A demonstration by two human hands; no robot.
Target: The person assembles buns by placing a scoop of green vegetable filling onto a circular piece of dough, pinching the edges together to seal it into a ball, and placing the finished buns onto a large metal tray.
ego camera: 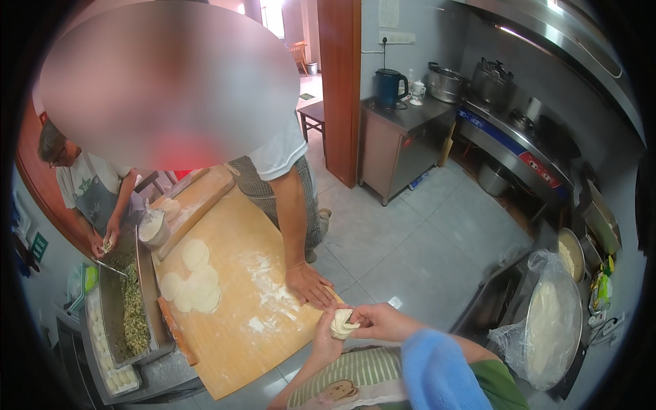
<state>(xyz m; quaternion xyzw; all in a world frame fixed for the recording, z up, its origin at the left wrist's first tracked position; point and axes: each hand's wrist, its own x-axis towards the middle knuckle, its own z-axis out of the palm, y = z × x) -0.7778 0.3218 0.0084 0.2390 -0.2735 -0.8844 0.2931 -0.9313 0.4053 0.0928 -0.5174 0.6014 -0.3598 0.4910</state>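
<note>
Close to my body, both hands hold a pleated dough wrapper (340,326) with a little green filling showing at its opening. My left hand (327,335) cups it from the left and below. The fingers of my right hand (378,319) pinch its gathered edge. Just beneath and beyond lies the corner of a floured wooden board (241,353). Several flat round dough wrappers (197,287) overlap on the board's left half. A wooden rolling pin (177,330) rests along the left edge. Beside it stands a deep metal tray (164,335) of chopped green filling (134,318).
A co-worker's hand (310,284) presses on the board near my hands. Another person (100,200) at left handles dough over the filling. A tray of shaped dough pieces (115,382) sits at lower left. To my right is a large plastic-covered bowl of dough (547,328).
</note>
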